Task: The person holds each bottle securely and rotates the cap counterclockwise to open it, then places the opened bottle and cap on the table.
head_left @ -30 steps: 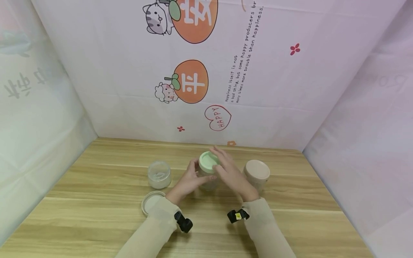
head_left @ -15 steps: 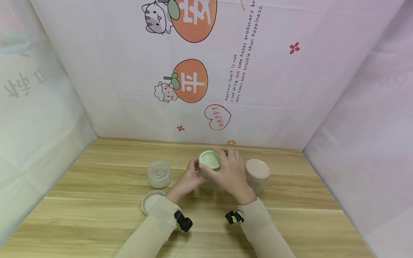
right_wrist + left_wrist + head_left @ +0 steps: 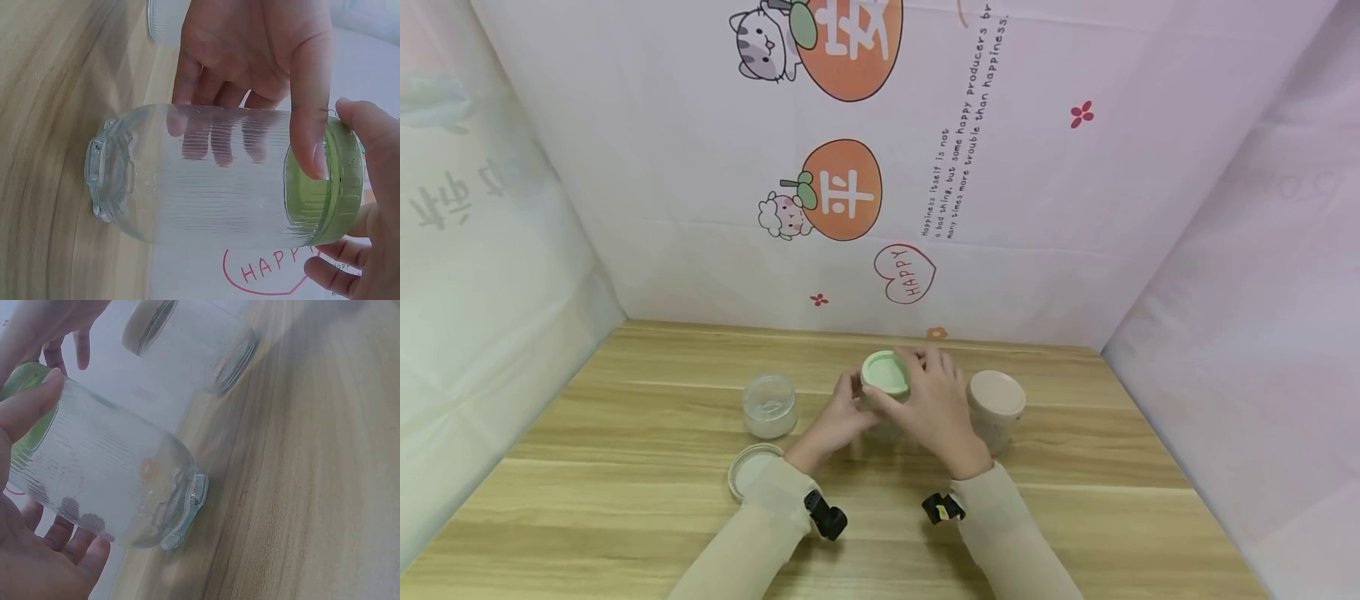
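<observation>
A clear ribbed glass jar (image 3: 212, 200) with a green screw lid (image 3: 885, 373) is upright between my hands near the middle of the wooden table. My left hand (image 3: 837, 423) grips the jar's body from the left, its thumb along the near side and its fingers behind the glass. On the green lid, my right hand (image 3: 934, 408) holds the rim, thumb at the near left and fingers on the far right. The jar's footed base (image 3: 187, 509) shows low over the wood; whether it touches I cannot tell. The glass looks see-through, with no contents visible.
To the right stands another glass jar with a beige lid (image 3: 997, 393). On the left is a short glass jar (image 3: 770, 407) without a lid. A loose pale lid (image 3: 751, 472) lies in front of it, partly behind my left sleeve. A printed cloth (image 3: 1015, 283) hangs behind the table.
My right hand has turned from fingers stretched over the lid to a grip on its rim, the thumb now at the near left. My left hand and the jar stay in place.
</observation>
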### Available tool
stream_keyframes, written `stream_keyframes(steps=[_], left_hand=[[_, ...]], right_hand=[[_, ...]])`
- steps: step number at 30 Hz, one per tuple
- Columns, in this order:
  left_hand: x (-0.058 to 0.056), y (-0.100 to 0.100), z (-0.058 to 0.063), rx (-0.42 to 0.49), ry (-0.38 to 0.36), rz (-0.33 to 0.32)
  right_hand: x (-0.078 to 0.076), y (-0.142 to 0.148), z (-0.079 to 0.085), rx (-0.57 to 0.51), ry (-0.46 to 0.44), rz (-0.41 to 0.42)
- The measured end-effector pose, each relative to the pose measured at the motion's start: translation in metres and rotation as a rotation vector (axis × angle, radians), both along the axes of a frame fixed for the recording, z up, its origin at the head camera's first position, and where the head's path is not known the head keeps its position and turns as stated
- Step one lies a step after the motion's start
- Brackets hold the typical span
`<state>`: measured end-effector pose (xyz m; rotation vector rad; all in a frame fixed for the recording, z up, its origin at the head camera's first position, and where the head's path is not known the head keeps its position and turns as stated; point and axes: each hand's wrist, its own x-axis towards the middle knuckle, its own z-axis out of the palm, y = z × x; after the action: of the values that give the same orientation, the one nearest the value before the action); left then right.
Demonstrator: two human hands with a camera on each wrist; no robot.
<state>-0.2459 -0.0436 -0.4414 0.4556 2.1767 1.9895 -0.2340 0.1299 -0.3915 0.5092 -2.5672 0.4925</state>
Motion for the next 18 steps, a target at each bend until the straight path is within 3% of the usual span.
stream_keyframes(steps=[8, 18], left_hand=[[-0.0008, -0.0006, -0.0007, -0.020, 0.014, 0.016], [-0.0018, -0.0011, -0.0009, -0.013, 0.016, 0.007]], right_hand=[[-0.0009, 0.0039, -0.0005, -0.025, -0.014, 0.069], [-0.0048, 0.0095, -0.0028, -0.066, -0.118, 0.150]])
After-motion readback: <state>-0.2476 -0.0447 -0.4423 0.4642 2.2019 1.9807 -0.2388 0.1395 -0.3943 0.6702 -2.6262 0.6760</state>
